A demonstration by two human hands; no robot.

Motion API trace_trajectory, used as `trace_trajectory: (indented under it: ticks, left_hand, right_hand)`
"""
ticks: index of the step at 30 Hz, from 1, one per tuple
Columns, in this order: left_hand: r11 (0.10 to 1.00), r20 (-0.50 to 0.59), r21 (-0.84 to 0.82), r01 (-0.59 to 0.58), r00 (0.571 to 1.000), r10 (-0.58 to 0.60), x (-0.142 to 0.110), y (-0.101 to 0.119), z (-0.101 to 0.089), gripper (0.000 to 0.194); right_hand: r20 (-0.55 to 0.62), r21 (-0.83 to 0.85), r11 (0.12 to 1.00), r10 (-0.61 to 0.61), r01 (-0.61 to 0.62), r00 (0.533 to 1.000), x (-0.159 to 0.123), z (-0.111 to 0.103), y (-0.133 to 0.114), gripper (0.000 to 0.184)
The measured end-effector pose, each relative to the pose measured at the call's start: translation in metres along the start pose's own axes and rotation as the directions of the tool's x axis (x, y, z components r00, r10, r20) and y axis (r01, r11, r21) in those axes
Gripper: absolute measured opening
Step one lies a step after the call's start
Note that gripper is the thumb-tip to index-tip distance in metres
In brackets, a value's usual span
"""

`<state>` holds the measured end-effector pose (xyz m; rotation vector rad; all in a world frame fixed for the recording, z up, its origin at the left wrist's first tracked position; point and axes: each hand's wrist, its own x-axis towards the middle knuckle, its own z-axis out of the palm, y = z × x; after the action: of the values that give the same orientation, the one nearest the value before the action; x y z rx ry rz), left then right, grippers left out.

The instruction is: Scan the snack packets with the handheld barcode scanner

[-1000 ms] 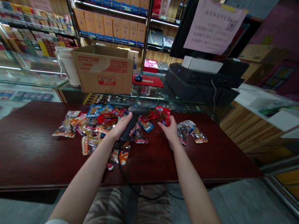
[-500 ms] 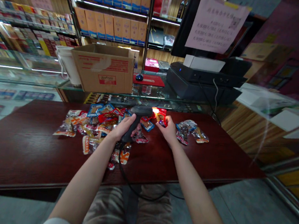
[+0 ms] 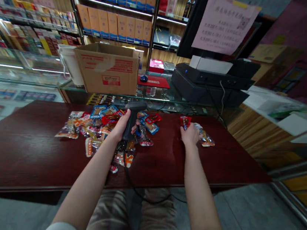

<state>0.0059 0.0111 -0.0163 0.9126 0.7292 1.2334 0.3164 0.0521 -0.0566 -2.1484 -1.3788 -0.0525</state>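
My left hand is wrapped round the grip of a black barcode scanner, held over a pile of packaged snacks. Its cable hangs past the table's front edge. My right hand is closed on a small red snack packet at the right of the table. Beside and partly behind that hand lie clear snack packets. In the pile are blue-edged packets, red packets and clear orange-printed packets. The scanner shows no light.
The dark red wooden table spans the front. Behind it stands a glass counter with an open cardboard box, a white container, a mouse and a black till machine under a monitor. Stocked shelves line the wall.
My right hand has moved right with the red packet, from in front of the scanner to beside the clear packets. The scanner's light has gone out, and my left hand has shifted slightly left.
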Motion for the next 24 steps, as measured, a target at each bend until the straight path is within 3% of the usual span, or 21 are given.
trace_trajectory:
  ticks: [3,5,8,11,14,19,21,24]
  left_hand:
    - [0.999,-0.042,-0.008,0.038,0.998,-0.039,0.002,0.004,-0.003,0.063]
    - [0.999,-0.067,-0.018,0.036,0.997,-0.037,0.003,0.003,-0.004,0.063]
    - [0.999,-0.088,-0.027,0.021,0.996,-0.023,0.005,0.000,-0.004,0.061]
    - [0.999,-0.088,-0.025,0.030,0.996,-0.032,0.005,-0.001,-0.002,0.058]
    - [0.999,-0.092,-0.029,0.032,0.995,-0.035,0.002,0.001,0.001,0.056]
    - [0.999,-0.091,-0.021,0.037,0.995,-0.039,0.000,0.003,0.003,0.056]
    - [1.000,-0.074,-0.011,0.029,0.997,-0.030,0.002,0.001,0.001,0.057]
    - [1.000,-0.034,0.014,0.013,0.999,-0.012,0.006,-0.004,-0.004,0.058]
  right_hand:
    - [-0.140,-0.023,0.999,0.018,-0.021,0.990,0.000,-0.001,0.005,0.058]
    - [-0.175,0.025,0.998,-0.054,0.060,0.983,-0.003,0.002,-0.001,0.063]
    - [0.015,0.125,0.960,-0.256,0.252,0.967,-0.013,0.013,-0.025,0.056]
    - [0.322,0.202,0.939,-0.332,0.278,0.887,-0.021,0.029,-0.058,0.056]
    - [0.463,0.175,0.969,-0.235,0.172,0.855,-0.023,0.044,-0.086,0.054]
    - [0.480,0.204,0.978,-0.071,-0.033,0.874,-0.022,0.052,-0.108,0.045]
    - [0.463,0.191,0.980,-0.035,-0.061,0.886,-0.024,0.052,-0.113,0.055]
    - [0.439,0.114,0.988,0.040,-0.100,0.898,-0.025,0.053,-0.121,0.083]
